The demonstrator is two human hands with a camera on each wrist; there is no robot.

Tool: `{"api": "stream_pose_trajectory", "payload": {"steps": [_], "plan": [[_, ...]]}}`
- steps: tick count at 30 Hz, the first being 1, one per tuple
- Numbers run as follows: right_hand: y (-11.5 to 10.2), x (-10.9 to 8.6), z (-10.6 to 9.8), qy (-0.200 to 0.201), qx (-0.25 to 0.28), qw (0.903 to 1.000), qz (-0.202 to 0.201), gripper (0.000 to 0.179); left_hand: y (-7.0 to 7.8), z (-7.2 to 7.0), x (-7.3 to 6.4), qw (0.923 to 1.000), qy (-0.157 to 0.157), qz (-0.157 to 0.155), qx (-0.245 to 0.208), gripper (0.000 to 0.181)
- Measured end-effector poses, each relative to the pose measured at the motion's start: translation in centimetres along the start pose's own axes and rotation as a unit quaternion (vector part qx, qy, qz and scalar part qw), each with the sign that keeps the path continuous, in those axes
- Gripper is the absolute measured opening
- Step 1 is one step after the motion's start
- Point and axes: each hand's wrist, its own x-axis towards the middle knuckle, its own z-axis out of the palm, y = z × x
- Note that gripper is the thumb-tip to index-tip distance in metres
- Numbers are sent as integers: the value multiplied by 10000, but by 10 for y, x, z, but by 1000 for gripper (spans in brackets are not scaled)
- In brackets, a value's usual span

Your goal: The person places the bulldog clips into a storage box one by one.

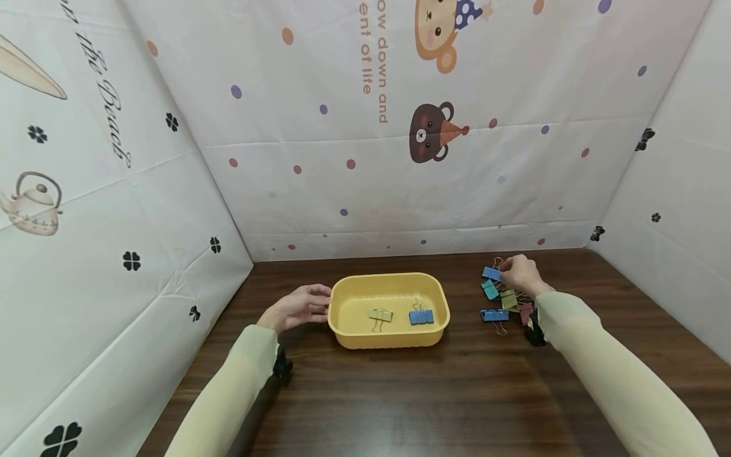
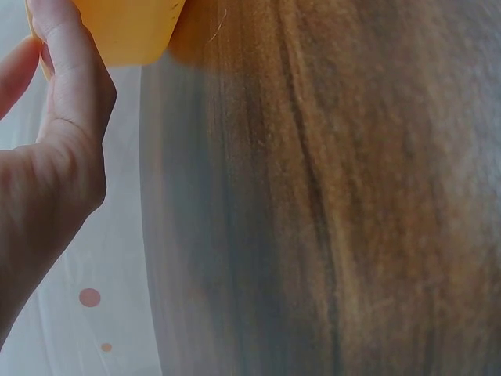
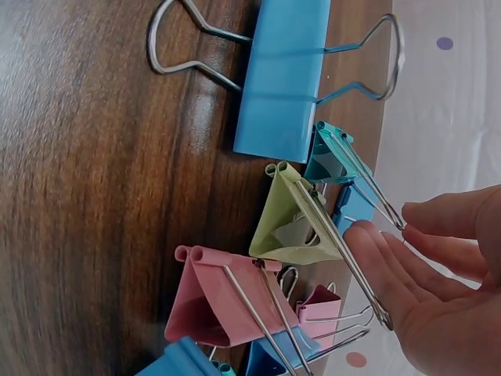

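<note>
My left hand [image 1: 299, 306] rests its extended fingers against the left end of a yellow plastic tray [image 1: 389, 341]; the left wrist view shows those fingertips at its rim. Inside the tray lie a yellow-green binder clip [image 1: 381, 315] and a blue binder clip [image 1: 421, 317]. At the right, my right hand [image 1: 522, 275] pinches a wire handle over the far part of a loose group of clips. Close to its fingertips are a teal clip [image 3: 333, 153] and a blue clip [image 3: 356, 205]; I cannot tell whose handle it is.
Nearer the right wrist lie a green clip [image 3: 286, 223], pink clips [image 3: 227, 294] and a large blue clip [image 3: 283, 78] with both handles spread. The dark wooden table [image 1: 400, 406] meets printed white sheets [image 1: 274, 209] at the back and sides.
</note>
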Motion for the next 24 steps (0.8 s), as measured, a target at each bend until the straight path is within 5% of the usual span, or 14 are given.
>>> {"api": "stream_pose_trajectory", "payload": {"steps": [24], "plan": [[-4, 2, 10, -74, 446, 9990, 47, 27, 3, 3, -6, 9997, -235, 15, -67, 37]]}}
